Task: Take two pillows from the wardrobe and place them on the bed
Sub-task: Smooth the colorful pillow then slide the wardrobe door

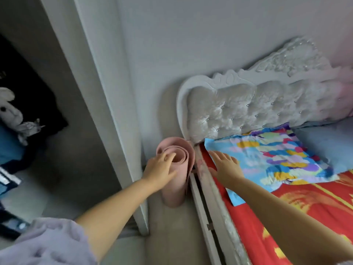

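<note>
A flat pillow (271, 159) in a bright blue, yellow and purple patterned cover lies at the head of the bed (305, 207), against the tufted white headboard (248, 104). My right hand (226, 165) rests on its near left corner with fingers straight and spread. My left hand (160, 169) hovers in front of a rolled pink mat, fingers loosely bent, holding nothing. The open wardrobe (24, 111) is at the left, dark inside, with a white plush toy (11, 111) and blue fabric showing.
The rolled pink mat (176, 169) stands upright on the floor between the wall and the bed's corner. A white door frame (107, 111) separates the wardrobe from the bed. The bed has a red and yellow sheet and a pale blue cover (328, 148) further right.
</note>
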`<move>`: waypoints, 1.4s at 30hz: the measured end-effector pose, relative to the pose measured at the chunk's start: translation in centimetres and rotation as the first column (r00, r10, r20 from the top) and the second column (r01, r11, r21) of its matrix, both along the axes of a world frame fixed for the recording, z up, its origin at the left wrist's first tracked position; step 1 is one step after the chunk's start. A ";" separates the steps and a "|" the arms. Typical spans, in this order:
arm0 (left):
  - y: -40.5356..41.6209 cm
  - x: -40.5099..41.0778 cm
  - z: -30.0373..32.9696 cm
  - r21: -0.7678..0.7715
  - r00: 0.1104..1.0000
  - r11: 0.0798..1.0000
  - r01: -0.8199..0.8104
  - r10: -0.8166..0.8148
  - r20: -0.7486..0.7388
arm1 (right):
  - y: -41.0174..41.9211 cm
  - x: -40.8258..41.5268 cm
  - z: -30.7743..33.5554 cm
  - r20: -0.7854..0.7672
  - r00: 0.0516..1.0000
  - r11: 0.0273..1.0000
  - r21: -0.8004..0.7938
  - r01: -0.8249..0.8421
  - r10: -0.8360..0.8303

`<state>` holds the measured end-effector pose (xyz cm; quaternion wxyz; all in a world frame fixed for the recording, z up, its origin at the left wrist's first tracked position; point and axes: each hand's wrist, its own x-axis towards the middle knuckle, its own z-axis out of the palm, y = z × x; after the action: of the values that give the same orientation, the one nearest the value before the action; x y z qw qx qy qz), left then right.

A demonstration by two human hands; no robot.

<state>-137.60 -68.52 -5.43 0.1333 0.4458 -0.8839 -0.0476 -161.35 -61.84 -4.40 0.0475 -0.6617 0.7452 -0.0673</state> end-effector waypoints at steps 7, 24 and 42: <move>8.3 12.8 -0.5 0.049 0.935 0.935 -0.352 0.353 -0.024 | 1.2 10.0 -0.5 -0.047 0.961 0.962 0.010 -0.272 0.272; 18.2 50.4 5.4 -0.015 0.581 0.580 -0.814 0.814 -0.030 | -0.6 51.1 3.5 -0.006 0.655 0.652 -0.097 -0.752 0.755; -0.6 77.2 14.3 -0.199 0.608 0.588 -0.784 0.792 -0.056 | -15.1 84.7 11.7 0.172 0.568 0.593 -0.273 -0.758 0.805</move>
<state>-60.45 -69.12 8.87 0.1684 0.7753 -0.5977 0.1154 -76.66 -76.95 7.31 0.1203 -0.9081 0.3512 -0.1938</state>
